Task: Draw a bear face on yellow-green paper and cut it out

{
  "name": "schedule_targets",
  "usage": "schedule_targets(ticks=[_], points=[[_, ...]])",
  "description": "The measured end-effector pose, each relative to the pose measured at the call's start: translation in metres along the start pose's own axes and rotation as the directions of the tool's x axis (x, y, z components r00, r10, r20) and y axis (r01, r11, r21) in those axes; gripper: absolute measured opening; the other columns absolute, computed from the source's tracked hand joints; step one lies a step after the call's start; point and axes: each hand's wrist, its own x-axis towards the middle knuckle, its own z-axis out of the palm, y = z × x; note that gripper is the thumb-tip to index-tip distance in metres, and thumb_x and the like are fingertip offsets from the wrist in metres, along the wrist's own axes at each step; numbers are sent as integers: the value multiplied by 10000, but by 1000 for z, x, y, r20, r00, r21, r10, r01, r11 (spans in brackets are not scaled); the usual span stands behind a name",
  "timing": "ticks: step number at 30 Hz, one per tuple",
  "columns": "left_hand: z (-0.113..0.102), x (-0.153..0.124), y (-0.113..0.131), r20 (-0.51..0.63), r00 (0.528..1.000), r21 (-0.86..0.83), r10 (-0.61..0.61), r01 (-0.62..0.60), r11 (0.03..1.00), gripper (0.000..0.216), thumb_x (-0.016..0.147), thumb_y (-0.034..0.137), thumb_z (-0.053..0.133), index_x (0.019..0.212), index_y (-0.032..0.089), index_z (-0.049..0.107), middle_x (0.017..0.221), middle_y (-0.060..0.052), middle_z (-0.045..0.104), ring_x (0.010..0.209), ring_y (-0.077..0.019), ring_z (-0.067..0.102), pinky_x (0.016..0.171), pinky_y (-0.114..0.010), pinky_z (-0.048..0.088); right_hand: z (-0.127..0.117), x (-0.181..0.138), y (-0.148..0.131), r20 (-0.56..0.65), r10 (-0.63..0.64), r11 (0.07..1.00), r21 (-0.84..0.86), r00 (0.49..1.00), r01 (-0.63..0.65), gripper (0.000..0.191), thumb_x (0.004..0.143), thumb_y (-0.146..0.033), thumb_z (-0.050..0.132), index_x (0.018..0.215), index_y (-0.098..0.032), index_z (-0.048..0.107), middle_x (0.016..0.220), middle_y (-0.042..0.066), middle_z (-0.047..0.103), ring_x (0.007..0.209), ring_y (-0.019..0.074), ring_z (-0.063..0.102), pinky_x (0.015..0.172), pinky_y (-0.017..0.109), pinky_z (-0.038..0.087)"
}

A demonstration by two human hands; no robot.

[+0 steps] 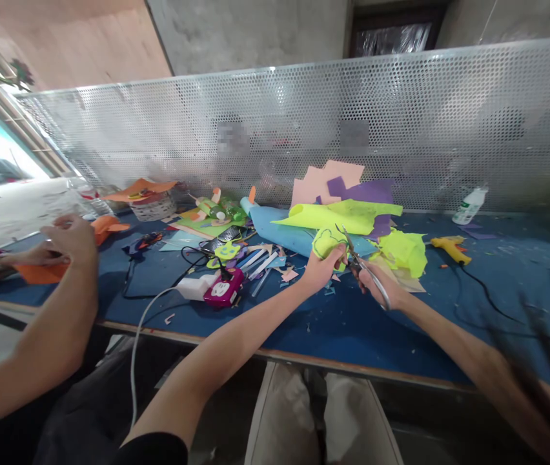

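Note:
Pinched in my left hand (324, 265) is a small yellow-green felt piece (326, 241) with a dark wavy outline drawn on it. My right hand (376, 284) grips a pair of metal scissors (379, 287), whose blades point up and away beside the right edge of that piece. Whether the blades touch the felt I cannot tell. Just behind my hands lie a rolled yellow-green felt sheet (337, 215) and a light blue sheet (279, 229). Crumpled yellow-green felt (403, 250) sits right of the scissors.
A yellow glue gun (452, 250) with a black cord and a white bottle (470, 205) are on the right. Left of my hands are a magenta power adapter (224, 289), cables and felt scraps. A co-worker's hands (69, 239) hold orange material (41, 272) at far left. A perforated metal screen (275, 142) stands behind.

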Motion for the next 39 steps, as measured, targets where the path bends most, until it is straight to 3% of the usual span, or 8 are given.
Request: schedule_targets(ticks=[8,13,21,30,39], points=[[1,0,5,-25,999,-40,39,-40,998,540,932,630,628,657,171,561,604,10,506,538,-88,422,563,-274,373,0,1,5,-11,-9,1000,-25,1000,9,528,1034,-694,348,974,-199,524,746,4,538,618,163,546,589,300,486],[-3,3,3,-101,994,-32,38,-41,999,536,950,610,616,652,165,573,590,18,482,527,-83,418,564,-266,367,-1,1,1,-21,-28,996,-81,999,26,495,1047,-656,364,922,-199,510,748,15,542,662,168,529,597,288,464],[-6,1,-2,27,999,49,38,-39,998,498,989,564,566,681,173,572,636,2,515,569,-104,447,581,-274,388,-2,1,4,-23,-5,995,-97,1000,2,523,1050,-667,331,887,-200,501,704,13,544,658,171,525,595,287,452],[-10,0,-4,37,998,145,48,-53,988,459,991,527,558,696,178,593,647,-2,560,594,-112,487,611,-270,431,-3,0,1,-11,-32,997,-65,999,31,574,1033,-721,292,897,-201,493,692,-5,510,589,149,503,558,277,428],[-7,-3,1,16,1000,86,-5,4,996,418,949,498,585,690,170,582,641,-5,567,584,-103,480,578,-252,425,-2,0,-4,-41,-67,991,-122,997,61,614,1011,-763,282,806,-210,456,643,11,510,582,152,469,523,267,381]])
